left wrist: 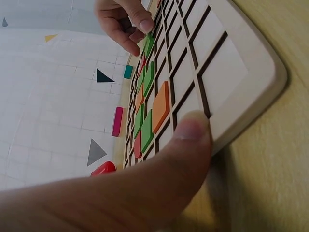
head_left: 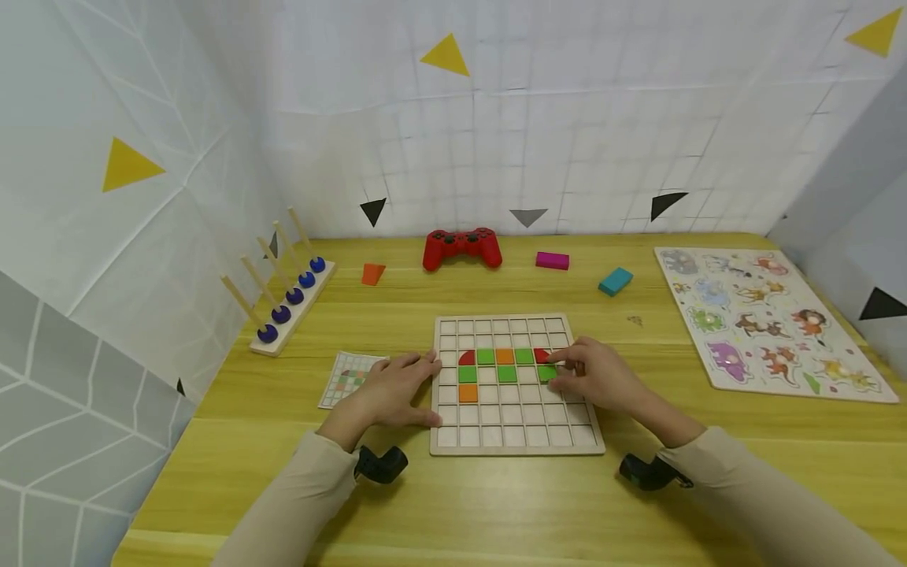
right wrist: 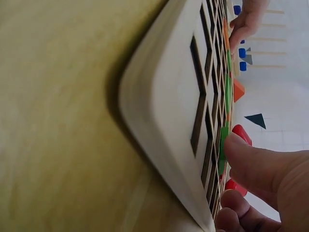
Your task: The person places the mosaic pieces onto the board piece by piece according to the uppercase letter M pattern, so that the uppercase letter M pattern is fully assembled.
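A wooden grid board (head_left: pixel 517 450) lies on the table with red, green and orange tiles in some of its cells. My right hand (head_left: pixel 602 374) is over the board's right side, pinching a green square tile (head_left: pixel 546 373) between thumb and fingers. In the right wrist view the thumb touches that green tile (right wrist: pixel 223 150), which sits slightly tilted in the grid. My left hand (head_left: pixel 393 390) rests on the board's left edge with its fingers spread; the left wrist view shows its thumb (left wrist: pixel 190 130) pressing the frame. An orange square tile (head_left: pixel 468 393) lies in the lowest filled row.
A pattern card (head_left: pixel 335 386) lies partly under my left hand. Behind are a peg stand with blue beads (head_left: pixel 286 337), an orange wedge (head_left: pixel 372 274), a red game controller (head_left: pixel 462 247), a magenta block (head_left: pixel 553 261) and a teal block (head_left: pixel 615 281). An animal puzzle board (head_left: pixel 768 323) lies at right.
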A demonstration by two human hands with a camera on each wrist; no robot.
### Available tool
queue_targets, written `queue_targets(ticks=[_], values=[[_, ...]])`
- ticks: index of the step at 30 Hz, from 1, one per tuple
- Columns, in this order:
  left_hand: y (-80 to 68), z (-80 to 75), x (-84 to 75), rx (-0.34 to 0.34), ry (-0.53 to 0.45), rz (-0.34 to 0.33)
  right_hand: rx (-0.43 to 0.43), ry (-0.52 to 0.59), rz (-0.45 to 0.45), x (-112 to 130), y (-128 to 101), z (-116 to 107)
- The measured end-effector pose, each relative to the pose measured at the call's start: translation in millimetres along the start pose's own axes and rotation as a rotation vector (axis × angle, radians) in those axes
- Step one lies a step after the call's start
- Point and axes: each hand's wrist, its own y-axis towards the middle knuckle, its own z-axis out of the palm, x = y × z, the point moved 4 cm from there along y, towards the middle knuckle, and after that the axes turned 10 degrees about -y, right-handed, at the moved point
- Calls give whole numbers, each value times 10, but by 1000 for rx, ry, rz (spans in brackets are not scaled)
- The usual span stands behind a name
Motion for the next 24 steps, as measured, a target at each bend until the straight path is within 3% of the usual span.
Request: queue_targets(ticks=[24], values=[[-9,-9,-3,-7,-27,2,-8,-19,12,-57,-1,-2]])
